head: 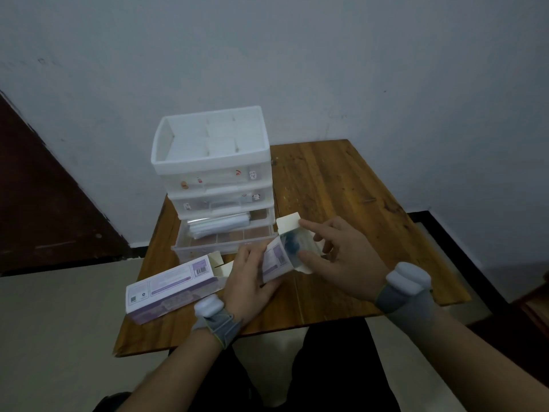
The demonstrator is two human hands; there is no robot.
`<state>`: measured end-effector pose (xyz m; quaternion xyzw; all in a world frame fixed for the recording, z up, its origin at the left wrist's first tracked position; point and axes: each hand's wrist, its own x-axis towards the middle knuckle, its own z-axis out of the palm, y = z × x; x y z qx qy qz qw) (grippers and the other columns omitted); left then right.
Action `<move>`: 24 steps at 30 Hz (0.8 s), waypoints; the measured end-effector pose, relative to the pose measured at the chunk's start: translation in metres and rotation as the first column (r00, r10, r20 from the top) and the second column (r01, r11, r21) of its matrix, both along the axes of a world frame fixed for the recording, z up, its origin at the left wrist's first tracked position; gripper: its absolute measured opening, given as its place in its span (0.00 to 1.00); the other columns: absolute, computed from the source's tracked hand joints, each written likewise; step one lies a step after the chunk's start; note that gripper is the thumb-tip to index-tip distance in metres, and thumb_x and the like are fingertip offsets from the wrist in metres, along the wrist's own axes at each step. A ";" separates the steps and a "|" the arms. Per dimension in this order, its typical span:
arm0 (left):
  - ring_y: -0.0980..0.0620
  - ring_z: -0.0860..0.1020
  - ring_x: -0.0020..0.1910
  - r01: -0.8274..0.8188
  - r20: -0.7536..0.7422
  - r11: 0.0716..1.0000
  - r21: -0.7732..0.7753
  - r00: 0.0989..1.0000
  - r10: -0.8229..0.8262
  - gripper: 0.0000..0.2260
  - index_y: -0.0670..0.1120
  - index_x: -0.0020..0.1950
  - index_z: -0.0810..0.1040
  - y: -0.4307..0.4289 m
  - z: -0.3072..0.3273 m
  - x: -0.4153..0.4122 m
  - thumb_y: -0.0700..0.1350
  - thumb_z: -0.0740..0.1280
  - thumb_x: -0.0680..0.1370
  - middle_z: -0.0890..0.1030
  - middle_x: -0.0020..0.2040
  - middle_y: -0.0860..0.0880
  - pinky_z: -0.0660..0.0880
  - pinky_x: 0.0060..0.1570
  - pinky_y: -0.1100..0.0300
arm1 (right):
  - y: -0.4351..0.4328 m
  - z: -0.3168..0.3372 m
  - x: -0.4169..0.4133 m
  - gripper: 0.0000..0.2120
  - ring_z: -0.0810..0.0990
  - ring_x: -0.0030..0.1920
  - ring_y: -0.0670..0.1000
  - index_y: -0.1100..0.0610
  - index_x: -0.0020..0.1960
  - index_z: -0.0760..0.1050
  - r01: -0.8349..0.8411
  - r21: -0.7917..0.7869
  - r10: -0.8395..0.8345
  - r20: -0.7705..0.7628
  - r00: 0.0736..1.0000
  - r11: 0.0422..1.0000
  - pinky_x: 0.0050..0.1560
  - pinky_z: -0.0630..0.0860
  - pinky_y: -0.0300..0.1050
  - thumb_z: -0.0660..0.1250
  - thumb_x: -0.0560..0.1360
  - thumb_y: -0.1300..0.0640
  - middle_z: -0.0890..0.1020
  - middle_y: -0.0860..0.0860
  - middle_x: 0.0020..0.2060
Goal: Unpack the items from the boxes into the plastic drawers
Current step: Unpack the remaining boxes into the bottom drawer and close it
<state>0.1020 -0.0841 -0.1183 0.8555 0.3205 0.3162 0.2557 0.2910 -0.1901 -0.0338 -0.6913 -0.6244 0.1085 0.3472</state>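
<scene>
A white plastic drawer unit stands at the back left of the wooden table. Its bottom drawer is pulled out and holds clear plastic packets. My left hand grips a purple and white box whose end flap is open. My right hand is at that open end, forefinger on the flap and thumb by a bluish packet showing in the opening. A second, longer purple and white box lies opened at the table's left front.
The drawer unit has an open tray on top with dividers, and two shut drawers below it. A grey wall is behind. A dark door is at the left. My legs show under the table's front edge.
</scene>
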 end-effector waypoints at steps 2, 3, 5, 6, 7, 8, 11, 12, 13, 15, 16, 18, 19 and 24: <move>0.61 0.66 0.53 -0.022 -0.008 0.999 0.027 1.000 0.023 0.26 0.60 0.67 0.65 -0.003 0.001 0.002 0.54 0.72 0.73 0.66 0.56 0.57 0.68 0.45 0.69 | -0.004 -0.002 -0.002 0.24 0.73 0.46 0.38 0.39 0.68 0.69 0.044 0.022 -0.041 -0.106 0.993 0.999 0.40 0.73 0.28 0.63 0.73 0.37 0.72 0.38 0.49; 0.61 0.66 0.52 -0.034 -0.014 0.999 0.040 0.999 0.035 0.25 0.60 0.66 0.65 -0.004 0.001 0.002 0.53 0.72 0.73 0.66 0.55 0.57 0.68 0.44 0.69 | -0.005 -0.003 -0.004 0.22 0.74 0.46 0.38 0.40 0.66 0.71 0.060 0.034 -0.055 -0.151 0.987 0.998 0.41 0.73 0.27 0.64 0.73 0.38 0.73 0.38 0.49; 0.59 0.67 0.52 -0.048 -0.032 0.997 0.067 0.998 0.050 0.25 0.58 0.67 0.67 -0.004 0.001 0.002 0.51 0.73 0.73 0.67 0.55 0.55 0.68 0.43 0.69 | -0.009 -0.006 -0.006 0.17 0.76 0.45 0.39 0.42 0.60 0.74 0.112 0.045 -0.098 -0.241 0.965 0.993 0.40 0.74 0.28 0.67 0.73 0.41 0.76 0.40 0.48; 0.58 0.68 0.53 -0.055 -0.048 0.995 0.079 0.997 0.059 0.25 0.57 0.67 0.68 -0.004 0.002 0.002 0.51 0.73 0.72 0.68 0.56 0.54 0.69 0.43 0.68 | -0.009 -0.007 -0.007 0.14 0.77 0.44 0.41 0.44 0.58 0.74 0.138 0.035 -0.123 -0.279 0.952 0.990 0.38 0.75 0.29 0.68 0.73 0.43 0.77 0.41 0.48; 0.57 0.68 0.53 -0.060 -0.066 0.994 0.090 0.996 0.066 0.25 0.56 0.67 0.69 -0.004 0.003 0.001 0.51 0.73 0.72 0.69 0.57 0.53 0.70 0.43 0.67 | -0.010 -0.009 -0.007 0.13 0.78 0.43 0.41 0.46 0.56 0.75 0.158 0.018 -0.145 -0.300 0.943 0.987 0.37 0.75 0.31 0.69 0.74 0.44 0.78 0.42 0.49; 0.56 0.69 0.54 -0.064 -0.082 0.993 0.098 0.994 0.072 0.25 0.56 0.68 0.69 -0.003 0.003 0.001 0.51 0.72 0.73 0.69 0.57 0.52 0.70 0.43 0.65 | -0.010 -0.010 -0.008 0.13 0.78 0.44 0.42 0.48 0.56 0.76 0.170 0.001 -0.162 -0.306 0.938 0.985 0.36 0.75 0.32 0.69 0.74 0.45 0.78 0.44 0.49; 0.55 0.69 0.54 -0.073 -0.110 0.991 0.110 0.990 0.086 0.25 0.55 0.68 0.70 -0.002 0.005 0.000 0.52 0.72 0.73 0.69 0.58 0.51 0.69 0.43 0.66 | -0.010 -0.012 -0.011 0.15 0.78 0.44 0.44 0.50 0.59 0.78 0.198 0.005 -0.186 -0.315 0.931 0.980 0.37 0.75 0.34 0.68 0.75 0.45 0.79 0.46 0.50; 0.56 0.68 0.54 -0.076 -0.116 0.990 0.115 0.989 0.089 0.25 0.55 0.68 0.70 -0.003 0.005 -0.001 0.52 0.72 0.73 0.69 0.58 0.51 0.68 0.42 0.68 | -0.010 -0.012 -0.012 0.17 0.78 0.44 0.44 0.50 0.60 0.79 0.207 0.016 -0.191 -0.318 0.929 0.978 0.37 0.74 0.34 0.68 0.74 0.44 0.79 0.46 0.50; 0.56 0.68 0.54 -0.078 -0.120 0.989 0.122 0.988 0.092 0.25 0.55 0.69 0.69 -0.003 0.006 -0.001 0.51 0.72 0.73 0.70 0.58 0.50 0.66 0.42 0.69 | -0.010 -0.011 -0.012 0.18 0.78 0.44 0.44 0.50 0.60 0.79 0.214 0.024 -0.196 -0.317 0.928 0.976 0.37 0.74 0.33 0.68 0.74 0.44 0.79 0.45 0.49; 0.57 0.66 0.54 -0.082 -0.124 0.987 0.139 0.987 0.099 0.26 0.55 0.69 0.68 -0.004 0.006 -0.001 0.50 0.73 0.73 0.70 0.57 0.49 0.64 0.42 0.70 | -0.008 -0.011 -0.013 0.19 0.78 0.43 0.44 0.49 0.61 0.79 0.223 0.020 -0.206 -0.310 0.928 0.975 0.37 0.74 0.33 0.68 0.73 0.42 0.79 0.45 0.49; 0.57 0.66 0.53 -0.083 -0.128 0.986 0.147 0.986 0.102 0.26 0.56 0.69 0.68 -0.005 0.007 -0.001 0.50 0.73 0.73 0.70 0.57 0.49 0.65 0.41 0.69 | -0.007 -0.010 -0.013 0.20 0.78 0.43 0.44 0.49 0.61 0.78 0.225 0.007 -0.212 -0.305 0.928 0.974 0.38 0.75 0.34 0.68 0.73 0.41 0.80 0.45 0.49; 0.56 0.66 0.53 -0.080 -0.134 0.983 0.164 0.986 0.103 0.27 0.56 0.69 0.67 -0.006 0.007 -0.001 0.49 0.73 0.72 0.70 0.57 0.48 0.66 0.41 0.66 | -0.006 -0.010 -0.012 0.21 0.78 0.43 0.45 0.50 0.61 0.79 0.225 -0.024 -0.222 -0.291 0.930 0.974 0.41 0.77 0.38 0.69 0.72 0.40 0.79 0.46 0.49; 0.56 0.65 0.53 -0.078 -0.134 0.983 0.168 0.986 0.101 0.28 0.56 0.69 0.67 -0.007 0.007 0.000 0.48 0.73 0.72 0.70 0.57 0.47 0.66 0.41 0.66 | -0.005 -0.011 -0.012 0.22 0.78 0.43 0.45 0.51 0.61 0.79 0.226 -0.035 -0.227 -0.285 0.931 0.973 0.41 0.77 0.39 0.69 0.72 0.40 0.79 0.46 0.48; 0.58 0.63 0.52 -0.071 -0.132 0.980 0.184 0.987 0.096 0.29 0.55 0.69 0.67 -0.009 0.008 0.000 0.47 0.74 0.71 0.70 0.56 0.47 0.62 0.42 0.71 | -0.003 -0.012 -0.011 0.21 0.77 0.43 0.45 0.51 0.58 0.80 0.259 -0.054 -0.263 -0.292 0.919 0.964 0.39 0.74 0.35 0.70 0.71 0.40 0.78 0.45 0.47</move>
